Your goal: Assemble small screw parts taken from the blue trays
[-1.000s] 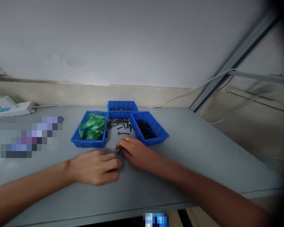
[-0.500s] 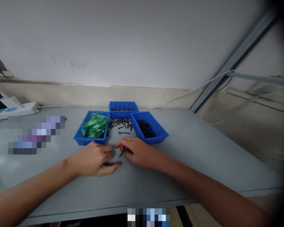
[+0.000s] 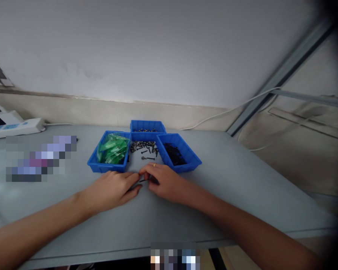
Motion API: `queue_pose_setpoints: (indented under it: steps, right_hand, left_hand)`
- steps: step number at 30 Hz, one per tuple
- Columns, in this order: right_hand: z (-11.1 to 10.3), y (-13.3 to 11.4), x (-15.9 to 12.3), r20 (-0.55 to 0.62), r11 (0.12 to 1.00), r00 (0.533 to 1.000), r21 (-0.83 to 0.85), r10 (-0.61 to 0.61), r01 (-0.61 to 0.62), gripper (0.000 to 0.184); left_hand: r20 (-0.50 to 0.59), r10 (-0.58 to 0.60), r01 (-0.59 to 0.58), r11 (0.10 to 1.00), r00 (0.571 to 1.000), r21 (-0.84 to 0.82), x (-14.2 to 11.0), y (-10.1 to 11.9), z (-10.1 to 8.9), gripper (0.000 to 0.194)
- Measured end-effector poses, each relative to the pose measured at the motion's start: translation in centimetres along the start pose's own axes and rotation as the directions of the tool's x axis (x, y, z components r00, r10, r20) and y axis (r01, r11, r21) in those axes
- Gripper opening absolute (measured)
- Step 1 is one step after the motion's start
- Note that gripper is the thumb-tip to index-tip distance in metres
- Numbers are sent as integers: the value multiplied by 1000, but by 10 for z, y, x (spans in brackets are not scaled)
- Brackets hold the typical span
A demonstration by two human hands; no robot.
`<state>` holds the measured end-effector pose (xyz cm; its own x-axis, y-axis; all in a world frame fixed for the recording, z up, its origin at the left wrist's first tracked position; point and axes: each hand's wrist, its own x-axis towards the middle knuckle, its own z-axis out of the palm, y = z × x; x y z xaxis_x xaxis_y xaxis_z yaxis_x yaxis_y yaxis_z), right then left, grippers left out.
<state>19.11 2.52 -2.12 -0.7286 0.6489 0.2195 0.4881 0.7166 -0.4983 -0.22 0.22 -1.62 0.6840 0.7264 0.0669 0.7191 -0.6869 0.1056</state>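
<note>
My right hand point(image 3: 166, 182) pinches a thin black screw point(image 3: 142, 181) between thumb and fingers, its shaft pointing left. My left hand point(image 3: 119, 189) is close beside it, thumb and index finger apart around the screw's free end. The left fingertips come up to the right ones; I cannot tell whether they touch the screw. Beyond the hands lies a pile of small dark screws and metal pieces point(image 3: 144, 145). A single screw with a ring-like head point(image 3: 148, 158) lies nearer to my hands.
A blue bin point(image 3: 93, 165) of green plastic bags stands left, another blue bin point(image 3: 195, 164) with black parts right, and a third blue bin point(image 3: 148, 136) with small metal parts behind. A white power strip point(image 3: 30, 126) is at far left. The grey table point(image 3: 242, 176) meets the wall.
My left hand has moved right toward my right hand, its thumb and index finger drawing nearer together. The black screw has turned from a steep slant to nearly level.
</note>
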Motion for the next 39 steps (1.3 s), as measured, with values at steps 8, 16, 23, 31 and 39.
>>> queue_pose_setpoints:
  steps: [8,16,23,31,39]
  right_hand:
    - [-2,-3,3,-31,999,999,47,-8,10,23]
    - [-7,-8,-19,-146,922,911,-108,-386,373,14]
    - [-2,-8,-7,-37,930,987,-341,-159,137,19]
    - [-2,-6,2,83,957,996,-287,-12,35,12]
    - [-7,-11,2,92,966,993,-252,72,-47,13]
  left_hand:
    - [21,22,-21,999,1000,-28,0,-3,0,26]
    - [21,27,-26,998,999,-54,2,-2,-5,24]
    - [-20,12,-12,1000,1000,2,2,-5,1,24]
    - [-12,-34,35,994,999,105,2,-3,1,25]
    - [7,-66,65,993,998,98,1,1,-4,24]
